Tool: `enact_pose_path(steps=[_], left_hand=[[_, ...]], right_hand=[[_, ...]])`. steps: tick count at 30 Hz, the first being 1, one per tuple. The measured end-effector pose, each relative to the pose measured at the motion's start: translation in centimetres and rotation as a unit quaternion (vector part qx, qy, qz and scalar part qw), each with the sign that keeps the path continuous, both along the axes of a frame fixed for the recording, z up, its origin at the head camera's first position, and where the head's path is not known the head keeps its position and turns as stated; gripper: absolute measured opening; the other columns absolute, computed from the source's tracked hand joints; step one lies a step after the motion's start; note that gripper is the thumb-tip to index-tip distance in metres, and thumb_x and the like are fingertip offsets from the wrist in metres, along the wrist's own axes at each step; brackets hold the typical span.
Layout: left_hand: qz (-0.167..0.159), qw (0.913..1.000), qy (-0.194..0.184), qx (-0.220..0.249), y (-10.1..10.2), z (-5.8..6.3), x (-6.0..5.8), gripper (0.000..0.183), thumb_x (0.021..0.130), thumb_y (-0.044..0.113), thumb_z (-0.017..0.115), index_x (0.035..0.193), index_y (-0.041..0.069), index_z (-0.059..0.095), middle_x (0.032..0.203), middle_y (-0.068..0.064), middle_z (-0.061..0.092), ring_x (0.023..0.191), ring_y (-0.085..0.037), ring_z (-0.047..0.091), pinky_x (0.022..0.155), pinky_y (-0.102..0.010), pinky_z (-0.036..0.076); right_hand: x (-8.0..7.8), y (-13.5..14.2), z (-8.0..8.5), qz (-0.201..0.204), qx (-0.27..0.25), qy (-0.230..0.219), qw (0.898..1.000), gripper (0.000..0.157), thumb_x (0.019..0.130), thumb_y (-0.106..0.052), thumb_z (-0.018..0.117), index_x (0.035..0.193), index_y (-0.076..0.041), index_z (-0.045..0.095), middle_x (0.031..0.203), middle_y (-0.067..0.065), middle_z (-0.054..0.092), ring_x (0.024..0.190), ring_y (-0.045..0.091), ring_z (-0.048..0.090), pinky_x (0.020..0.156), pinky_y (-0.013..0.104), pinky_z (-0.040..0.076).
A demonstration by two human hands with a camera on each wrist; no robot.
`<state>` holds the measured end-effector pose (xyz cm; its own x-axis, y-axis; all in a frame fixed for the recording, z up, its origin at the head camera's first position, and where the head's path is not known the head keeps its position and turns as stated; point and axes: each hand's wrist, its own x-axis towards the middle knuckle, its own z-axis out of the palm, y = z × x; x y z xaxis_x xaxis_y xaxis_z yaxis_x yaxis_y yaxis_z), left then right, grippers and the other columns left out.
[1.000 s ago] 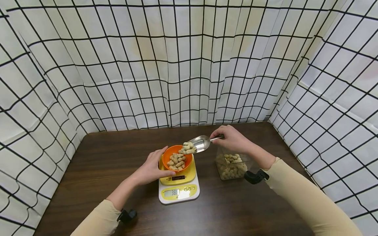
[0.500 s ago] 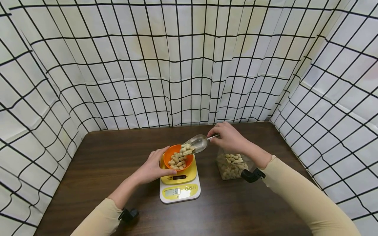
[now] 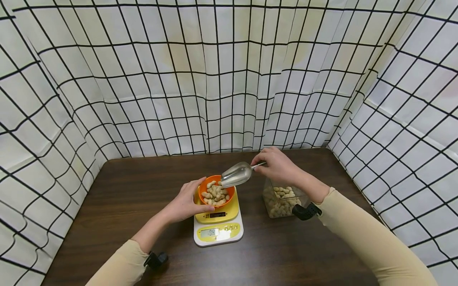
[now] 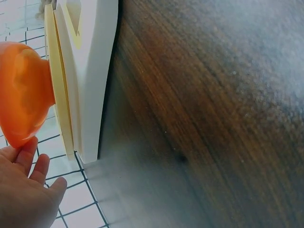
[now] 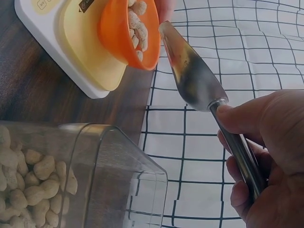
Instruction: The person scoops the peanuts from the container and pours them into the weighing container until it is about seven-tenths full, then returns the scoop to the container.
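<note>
My left hand (image 3: 184,203) holds the side of an orange bowl (image 3: 231,194), fingers on its far left and thumb at its near rim. The bowl holds unshelled peanuts (image 3: 216,194) and stands on a yellow and white kitchen scale (image 3: 235,233) with a lit digital display (image 3: 209,232). In my right hand (image 3: 274,163) I grip the thin handle of a metal scoop (image 3: 237,174). Its mouth tips down over the bowl's right rim, and no peanuts show in it. The right wrist view shows the thumb (image 5: 242,114) along the handle (image 5: 244,161).
A clear square container (image 5: 114,161) of peanuts (image 5: 40,190) stands right of the scale, under my right forearm. The dark wooden table (image 3: 143,182) ends at a white curtain with black grid lines (image 3: 229,87) at the back and sides.
The scoop has tilted further over the bowl, and its peanuts have slid into the bowl, which is fuller. The scale's displayed digits have changed. My left hand stays on the bowl.
</note>
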<state>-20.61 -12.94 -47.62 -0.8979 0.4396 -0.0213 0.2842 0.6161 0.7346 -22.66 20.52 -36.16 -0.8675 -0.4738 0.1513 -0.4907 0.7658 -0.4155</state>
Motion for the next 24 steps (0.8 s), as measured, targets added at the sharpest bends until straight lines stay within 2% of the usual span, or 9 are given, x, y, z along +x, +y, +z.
enact_pose_path(steps=[24], left_hand=[[0.003, 0.9999, 0.002, -0.01, 0.0, 0.02, 0.02, 0.11, 0.078, 0.055, 0.085, 0.162, 0.013, 0.027, 0.157, -0.015, 0.034, 0.141, -0.036, 0.028, 0.107, -0.065, 0.037]], right_hand=[[0.18, 0.2, -0.05, -0.002, -0.003, -0.009, 1.0, 0.011, 0.097, -0.017, 0.072, 0.107, -0.016, 0.077, 0.104, -0.002, 0.064, 0.108, 0.024, 0.05, 0.087, 0.042, 0.043]])
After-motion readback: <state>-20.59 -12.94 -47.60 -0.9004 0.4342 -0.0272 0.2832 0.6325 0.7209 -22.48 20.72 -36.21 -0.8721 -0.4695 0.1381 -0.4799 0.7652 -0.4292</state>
